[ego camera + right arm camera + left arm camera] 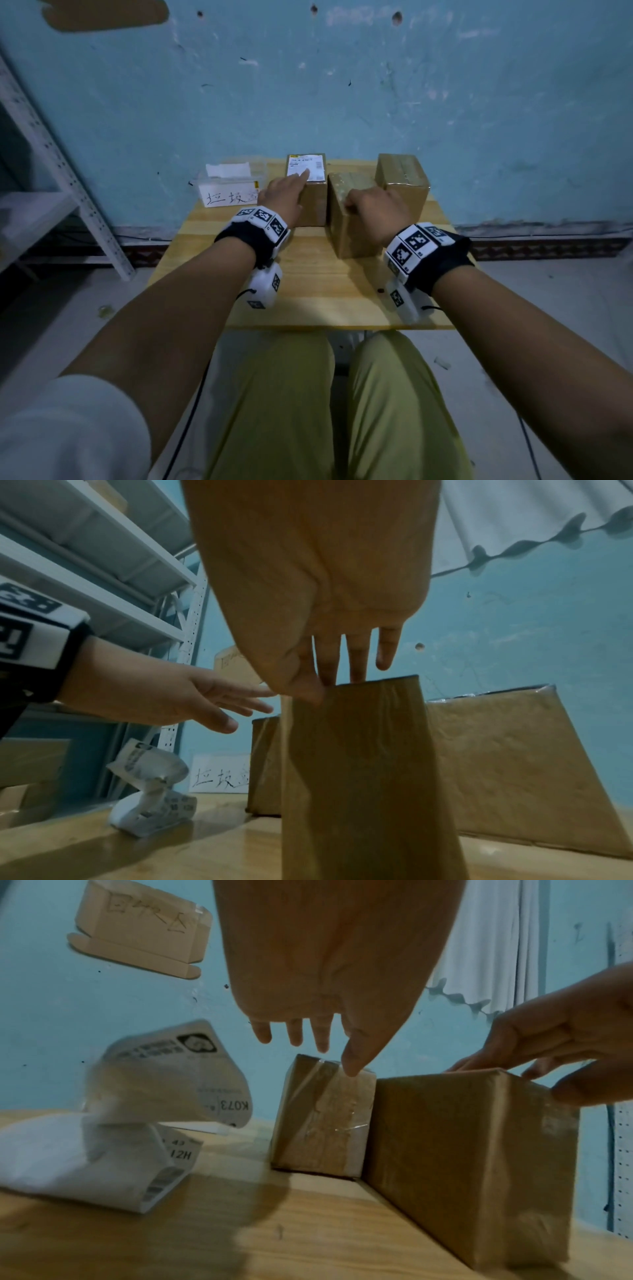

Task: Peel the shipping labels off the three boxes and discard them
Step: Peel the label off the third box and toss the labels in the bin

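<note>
On the pale wooden table stand three brown cardboard boxes. My left hand reaches with loosely spread fingers over the far-left taped box, whose white shipping label lies on its top face; whether my fingertips touch it I cannot tell. My right hand grips the top edge of the middle box, thumb on the near face, fingers over the top. The third box sits just beside it, to the right. Left of the boxes is a clear plastic bin with a handwritten paper sign. The wrist views show a crumpled peeled label lying on the table, hidden from the head view behind my left wrist. The label's print is too small to read.
</note>
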